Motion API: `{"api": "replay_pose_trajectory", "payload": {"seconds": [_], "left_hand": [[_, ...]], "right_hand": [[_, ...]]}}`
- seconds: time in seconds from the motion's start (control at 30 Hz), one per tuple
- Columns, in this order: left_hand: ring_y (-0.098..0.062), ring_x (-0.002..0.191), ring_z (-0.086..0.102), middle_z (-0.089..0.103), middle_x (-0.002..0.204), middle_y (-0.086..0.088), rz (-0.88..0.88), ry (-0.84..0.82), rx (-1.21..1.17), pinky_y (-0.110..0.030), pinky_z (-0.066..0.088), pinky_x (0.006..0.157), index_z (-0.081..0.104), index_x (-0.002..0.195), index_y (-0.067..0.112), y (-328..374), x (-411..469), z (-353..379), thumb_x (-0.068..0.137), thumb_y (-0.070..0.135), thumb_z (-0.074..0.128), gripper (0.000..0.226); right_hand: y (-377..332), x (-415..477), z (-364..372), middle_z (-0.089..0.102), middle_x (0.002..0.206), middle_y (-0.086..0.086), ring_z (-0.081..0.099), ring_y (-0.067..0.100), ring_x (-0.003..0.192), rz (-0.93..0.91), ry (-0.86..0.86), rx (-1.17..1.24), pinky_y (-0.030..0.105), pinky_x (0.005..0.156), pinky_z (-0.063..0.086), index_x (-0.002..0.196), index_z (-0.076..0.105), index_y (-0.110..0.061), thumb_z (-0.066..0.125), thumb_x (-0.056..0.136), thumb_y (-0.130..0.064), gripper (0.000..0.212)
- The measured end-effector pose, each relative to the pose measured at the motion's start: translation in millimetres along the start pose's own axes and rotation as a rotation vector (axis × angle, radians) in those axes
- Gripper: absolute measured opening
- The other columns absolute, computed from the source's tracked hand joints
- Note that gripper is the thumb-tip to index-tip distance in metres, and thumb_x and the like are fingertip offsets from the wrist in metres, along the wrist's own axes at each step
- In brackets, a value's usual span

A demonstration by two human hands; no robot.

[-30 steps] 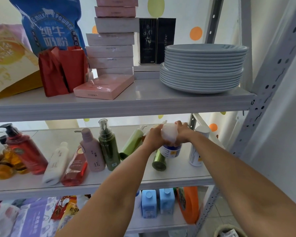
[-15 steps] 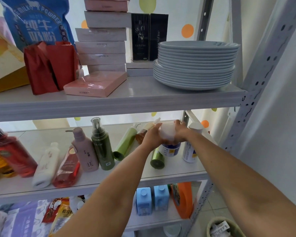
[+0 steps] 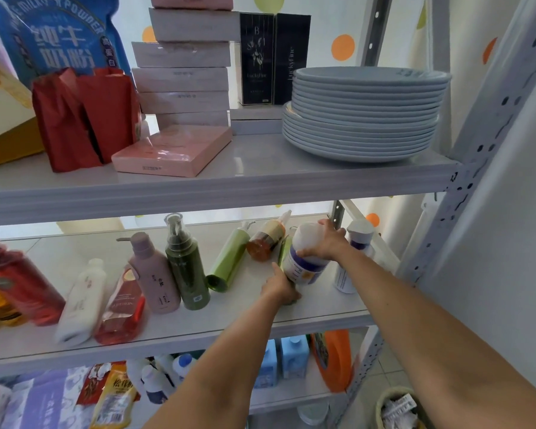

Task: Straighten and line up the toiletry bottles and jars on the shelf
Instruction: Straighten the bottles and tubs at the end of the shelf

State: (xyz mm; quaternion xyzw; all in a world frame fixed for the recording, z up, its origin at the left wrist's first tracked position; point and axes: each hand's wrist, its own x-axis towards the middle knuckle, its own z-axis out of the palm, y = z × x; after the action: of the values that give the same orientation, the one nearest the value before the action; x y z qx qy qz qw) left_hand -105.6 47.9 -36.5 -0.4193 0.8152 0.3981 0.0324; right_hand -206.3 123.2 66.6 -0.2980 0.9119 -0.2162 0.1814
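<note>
Left hand (image 3: 279,285) lower, bottle (image 3: 283,255) half-hidden

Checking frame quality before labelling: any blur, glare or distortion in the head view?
Head view: the bottles at far left, such as the red bottle and white bottle, are smeared; backlight washes out the rear of the middle shelf; wide-angle lens bends the upright; both hands on the white jar look sharp.

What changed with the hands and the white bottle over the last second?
The left hand let go of the white bottle and dropped to the green bottle lying beside it. The right hand keeps hold of the white bottle, now tilted. The other bottles on the shelf look unmoved.
</note>
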Motion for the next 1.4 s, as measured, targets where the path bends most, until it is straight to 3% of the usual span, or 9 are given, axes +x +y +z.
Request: {"api": "replay_pose_trajectory", "payload": {"seconds": [0.07,0.13,0.4,0.67,1.0,1.13,1.2,1.3,1.4], "left_hand": [[-0.032,0.118,0.052,0.053,0.129,-0.015,-0.038,0.058,0.044,-0.041,0.047,0.096,0.021,0.143,0.009,1,1,3,0.075,0.031,0.074,0.089],[-0.034,0.121,0.049,0.051,0.131,-0.017,-0.052,0.087,0.064,-0.041,0.046,0.097,0.031,0.137,0.005,4,-3,3,0.080,0.030,0.070,0.074],[-0.036,0.128,0.040,0.042,0.138,-0.022,-0.087,0.182,0.174,-0.041,0.042,0.101,0.029,0.137,-0.008,0,-15,2,0.090,0.019,0.058,0.062],[-0.032,0.122,0.045,0.045,0.134,-0.020,-0.060,0.214,0.211,-0.038,0.045,0.098,0.032,0.136,-0.004,-19,-27,-5,0.092,0.020,0.057,0.056],[-0.027,0.107,0.058,0.057,0.119,-0.013,-0.054,0.150,0.138,-0.036,0.052,0.090,0.048,0.125,0.006,-33,-30,-17,0.081,0.030,0.071,0.056],[-0.023,0.096,0.063,0.060,0.107,-0.008,-0.069,0.100,0.040,-0.036,0.055,0.085,0.050,0.116,0.011,-38,-31,-25,0.074,0.030,0.076,0.053],[-0.024,0.101,0.060,0.058,0.112,-0.008,-0.045,0.080,0.057,-0.034,0.053,0.084,0.048,0.118,0.010,-41,-28,-28,0.073,0.034,0.078,0.058],[-0.027,0.107,0.057,0.057,0.118,-0.011,0.013,0.020,0.089,-0.035,0.050,0.086,0.048,0.121,0.008,-45,-24,-33,0.070,0.038,0.080,0.068],[-0.028,0.106,0.061,0.064,0.114,-0.012,0.069,-0.068,0.047,-0.040,0.051,0.093,0.058,0.114,0.009,-51,-21,-38,0.069,0.028,0.082,0.055]], "right_hand": [[1,0,-4,0.031,0.144,0.017,0.037,0.035,0.132,-0.001,0.021,-0.036,0.042,0.106,0.037,0.143,0.019,-0.020,0.079,0.064,-0.052,0.104],[1,-2,-8,0.037,0.141,0.017,0.041,0.034,0.129,-0.003,0.030,-0.068,0.042,0.103,0.040,0.142,0.022,-0.020,0.079,0.063,-0.052,0.103],[-6,-7,-2,0.031,0.141,0.017,0.044,0.034,0.126,0.005,0.019,-0.078,0.039,0.100,0.043,0.141,0.023,-0.020,0.080,0.065,-0.046,0.099],[-2,-15,19,0.025,0.139,0.016,0.044,0.038,0.123,0.029,0.010,-0.220,0.043,0.097,0.047,0.141,0.019,-0.022,0.080,0.065,-0.040,0.099],[3,-18,46,0.022,0.146,0.020,0.025,0.039,0.136,0.047,0.076,-0.410,0.045,0.111,0.029,0.146,0.014,-0.013,0.068,0.074,-0.053,0.098],[-8,-19,48,-0.005,0.158,0.016,-0.003,0.034,0.146,-0.131,0.208,-0.650,0.041,0.120,0.004,0.151,0.002,-0.007,0.062,0.084,-0.043,0.096],[-14,-19,56,-0.005,0.158,0.012,-0.002,0.031,0.147,-0.315,0.223,-0.609,0.038,0.121,0.007,0.151,0.004,-0.012,0.058,0.088,-0.022,0.084],[-23,-26,77,0.015,0.154,0.006,0.018,0.027,0.143,-0.547,0.176,-0.481,0.039,0.115,0.030,0.146,0.026,-0.018,0.050,0.088,-0.005,0.065],[-31,-29,103,0.020,0.153,0.006,0.028,0.028,0.139,-0.377,0.044,-0.198,0.043,0.112,0.033,0.144,0.032,-0.015,0.044,0.091,-0.009,0.055]]}}
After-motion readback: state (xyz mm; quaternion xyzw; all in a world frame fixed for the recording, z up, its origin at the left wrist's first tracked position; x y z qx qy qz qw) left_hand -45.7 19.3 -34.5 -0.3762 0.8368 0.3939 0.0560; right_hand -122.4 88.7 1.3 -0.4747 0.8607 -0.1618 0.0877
